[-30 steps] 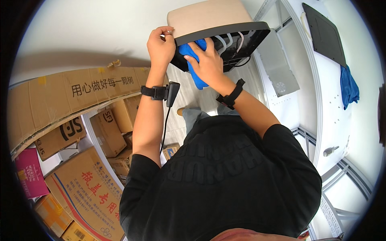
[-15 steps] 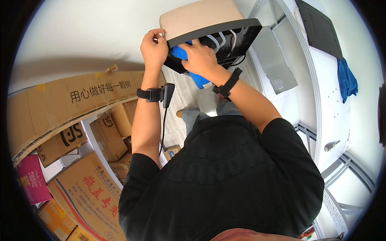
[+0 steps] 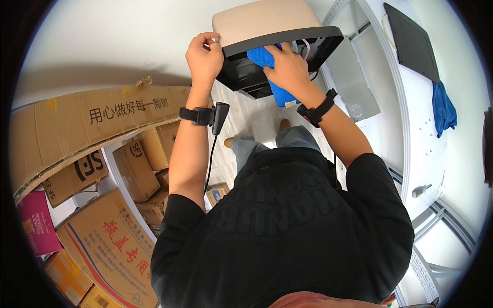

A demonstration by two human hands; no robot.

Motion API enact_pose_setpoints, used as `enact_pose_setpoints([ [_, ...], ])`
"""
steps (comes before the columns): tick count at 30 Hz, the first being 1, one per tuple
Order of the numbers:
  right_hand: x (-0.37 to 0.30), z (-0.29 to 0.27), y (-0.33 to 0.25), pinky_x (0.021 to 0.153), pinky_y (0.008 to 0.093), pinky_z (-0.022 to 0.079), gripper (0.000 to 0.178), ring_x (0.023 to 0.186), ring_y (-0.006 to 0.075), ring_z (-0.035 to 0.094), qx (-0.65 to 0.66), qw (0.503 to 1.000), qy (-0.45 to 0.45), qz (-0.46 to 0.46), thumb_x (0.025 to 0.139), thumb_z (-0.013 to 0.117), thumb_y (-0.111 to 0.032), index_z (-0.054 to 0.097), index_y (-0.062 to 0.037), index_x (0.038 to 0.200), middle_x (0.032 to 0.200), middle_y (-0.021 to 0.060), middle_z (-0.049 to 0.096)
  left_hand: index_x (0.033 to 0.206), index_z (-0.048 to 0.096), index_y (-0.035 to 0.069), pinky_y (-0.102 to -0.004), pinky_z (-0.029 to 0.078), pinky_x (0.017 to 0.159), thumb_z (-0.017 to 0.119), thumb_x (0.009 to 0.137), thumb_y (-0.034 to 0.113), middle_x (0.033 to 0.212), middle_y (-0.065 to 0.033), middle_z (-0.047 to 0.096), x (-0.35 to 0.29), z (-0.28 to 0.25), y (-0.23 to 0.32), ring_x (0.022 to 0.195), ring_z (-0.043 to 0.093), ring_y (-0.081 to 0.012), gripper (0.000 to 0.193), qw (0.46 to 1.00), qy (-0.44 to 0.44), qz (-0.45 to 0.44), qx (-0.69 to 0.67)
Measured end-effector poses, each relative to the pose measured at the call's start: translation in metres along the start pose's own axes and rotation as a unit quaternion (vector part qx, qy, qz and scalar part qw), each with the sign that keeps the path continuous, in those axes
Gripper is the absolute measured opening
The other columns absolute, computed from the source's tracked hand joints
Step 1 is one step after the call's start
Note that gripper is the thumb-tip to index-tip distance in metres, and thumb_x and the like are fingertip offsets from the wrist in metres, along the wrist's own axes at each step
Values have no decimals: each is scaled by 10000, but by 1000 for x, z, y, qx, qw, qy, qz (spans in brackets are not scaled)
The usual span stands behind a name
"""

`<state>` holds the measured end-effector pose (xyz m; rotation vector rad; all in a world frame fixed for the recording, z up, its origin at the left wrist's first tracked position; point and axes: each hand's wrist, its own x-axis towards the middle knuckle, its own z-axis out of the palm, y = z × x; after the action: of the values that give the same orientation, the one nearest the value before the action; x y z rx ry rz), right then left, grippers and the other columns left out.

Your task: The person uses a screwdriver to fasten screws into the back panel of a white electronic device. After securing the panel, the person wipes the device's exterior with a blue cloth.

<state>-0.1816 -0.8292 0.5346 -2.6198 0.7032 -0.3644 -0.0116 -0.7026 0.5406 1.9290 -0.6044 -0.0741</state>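
A beige appliance (image 3: 267,23) with a dark grey rim stands at the top centre, its black hollow front (image 3: 239,74) facing me. Pale tubes (image 3: 306,49) show at the right inside it. My left hand (image 3: 205,60) is closed with its fingertips on the left corner of the rim. Pressed into the hollow just under the rim, my right hand (image 3: 288,66) holds a blue cloth (image 3: 282,95), and part of the cloth hangs below the palm. Some of its fingertips are hidden behind the rim.
Cardboard boxes (image 3: 102,246) fill a shelf at the left under a long cardboard panel (image 3: 67,115). On the white counter (image 3: 411,154) at the right lie a black panel (image 3: 413,43), another blue cloth (image 3: 444,110), a screwdriver-like tool (image 3: 421,191) and several small screws.
My right hand has slid to the right inside the hollow, taking the blue cloth along. My left hand stays at the rim's corner. The whole view has shifted slightly.
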Motion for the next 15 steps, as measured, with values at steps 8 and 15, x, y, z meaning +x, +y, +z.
enact_pose_setpoints([
  [8,4,21,-42,724,477,570,605,833,435,661,28,999,-44,-7,700,692,-221,559,-255,1290,1302,213,488,924,705,31,-284,489,620,557,760,24,743,-51,615,1,1,1,623,571,-138,221,1000,-2,-17,-2],
  [15,-3,6,-6,663,457,586,633,822,396,675,0,1000,9,-19,708,687,-162,542,-280,1312,1292,176,474,930,699,28,-277,479,610,539,787,11,720,-35,601,0,-1,2,621,560,-121,214,1000,-16,-17,-7],
])
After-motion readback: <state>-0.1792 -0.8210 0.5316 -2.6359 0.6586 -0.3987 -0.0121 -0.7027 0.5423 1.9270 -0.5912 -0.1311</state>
